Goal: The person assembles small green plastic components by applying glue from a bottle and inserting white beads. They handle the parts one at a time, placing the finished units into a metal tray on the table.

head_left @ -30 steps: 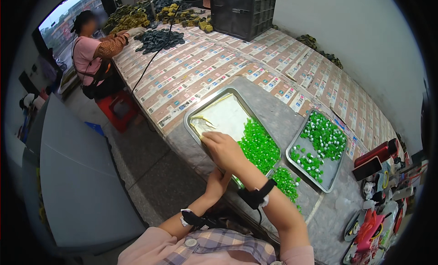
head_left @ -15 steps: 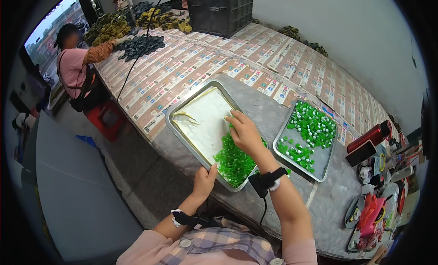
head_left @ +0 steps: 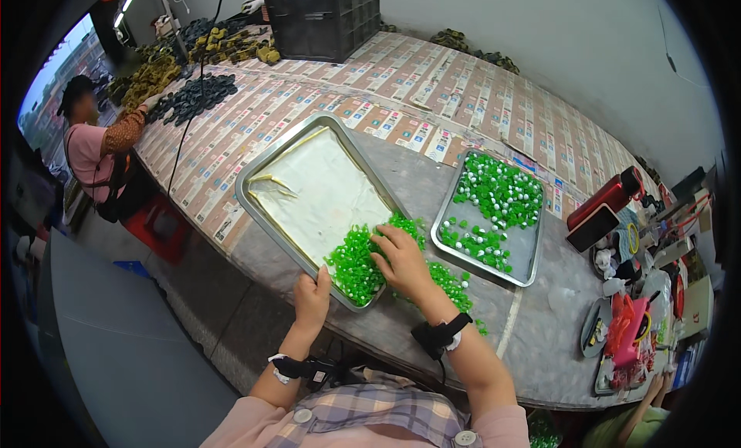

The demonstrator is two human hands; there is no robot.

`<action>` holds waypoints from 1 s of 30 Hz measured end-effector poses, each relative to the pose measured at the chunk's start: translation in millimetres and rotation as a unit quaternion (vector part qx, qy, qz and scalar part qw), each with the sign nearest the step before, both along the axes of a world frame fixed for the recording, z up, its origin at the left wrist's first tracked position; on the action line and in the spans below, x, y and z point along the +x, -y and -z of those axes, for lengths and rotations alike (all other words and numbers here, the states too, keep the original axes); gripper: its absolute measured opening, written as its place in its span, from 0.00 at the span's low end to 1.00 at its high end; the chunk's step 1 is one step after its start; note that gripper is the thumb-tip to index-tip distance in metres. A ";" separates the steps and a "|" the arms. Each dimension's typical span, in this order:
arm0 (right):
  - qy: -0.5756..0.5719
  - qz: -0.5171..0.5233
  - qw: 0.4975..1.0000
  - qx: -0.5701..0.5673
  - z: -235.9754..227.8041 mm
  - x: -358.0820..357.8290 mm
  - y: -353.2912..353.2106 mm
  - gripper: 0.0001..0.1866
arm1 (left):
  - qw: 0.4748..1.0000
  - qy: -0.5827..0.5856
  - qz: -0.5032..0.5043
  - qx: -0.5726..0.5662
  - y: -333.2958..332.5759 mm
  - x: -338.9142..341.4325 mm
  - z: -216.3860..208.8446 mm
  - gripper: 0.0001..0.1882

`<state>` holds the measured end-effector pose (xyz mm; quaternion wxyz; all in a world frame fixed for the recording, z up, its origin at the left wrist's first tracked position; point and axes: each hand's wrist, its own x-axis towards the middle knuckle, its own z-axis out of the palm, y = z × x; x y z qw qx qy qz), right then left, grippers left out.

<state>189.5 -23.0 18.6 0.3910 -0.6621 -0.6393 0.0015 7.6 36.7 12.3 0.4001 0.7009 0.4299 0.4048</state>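
A metal tray (head_left: 248, 164) with a pale cloth-like liner (head_left: 315, 182) lies tilted across the table in front of me. Small green plastic pieces, some with white bits, form a heap (head_left: 355, 264) in its near right corner. My left hand (head_left: 312, 300) grips the tray's near left rim, thumb on top. Over the green pieces rests my right hand (head_left: 405, 267), palm down, fingers bent a little and apart; its fingertips touch the heap. More loose green pieces (head_left: 451, 287) lie on the table beside the tray, partly behind my right forearm.
A second metal tray (head_left: 529, 256) on the right holds green and white pieces. Farther right are a red bottle (head_left: 606, 197), a dark phone-like slab (head_left: 593, 229) and clutter. At the back stand a black crate (head_left: 320, 20) and dark and yellow piles (head_left: 193, 99), with a co-worker (head_left: 91, 151) at left.
My right hand has moved nearer to me, from the liner's edge onto the green heap. The pieces beside the tray now show more. The whole view has shifted; my left hand keeps its hold.
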 end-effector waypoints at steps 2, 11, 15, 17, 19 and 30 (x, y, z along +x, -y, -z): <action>0.007 0.004 1.000 0.007 -0.9 1.0 7.8 0.15 | 0.999 -0.037 -0.007 0.026 -1.9 0.4 -0.7 0.15; -0.014 0.032 0.996 0.087 -25.1 -44.3 0.5 0.15 | 0.996 -0.054 -0.009 0.072 -4.7 12.6 -14.7 0.14; -0.031 0.036 0.993 0.106 -8.7 -61.4 -8.5 0.13 | 0.996 -0.073 0.009 0.045 -4.7 13.0 -19.4 0.14; -0.025 0.044 0.992 0.114 -5.4 -61.6 -9.0 0.11 | 0.994 -0.074 -0.003 0.075 -5.1 12.7 -19.4 0.14; -0.002 0.053 0.993 0.105 -3.1 -57.2 -5.1 0.09 | 0.993 -0.070 -0.010 0.090 -4.0 14.6 -18.6 0.13; 0.007 0.119 0.991 0.059 5.3 -35.6 22.0 0.08 | 0.978 -0.105 -0.020 0.178 -4.5 16.8 -21.5 0.10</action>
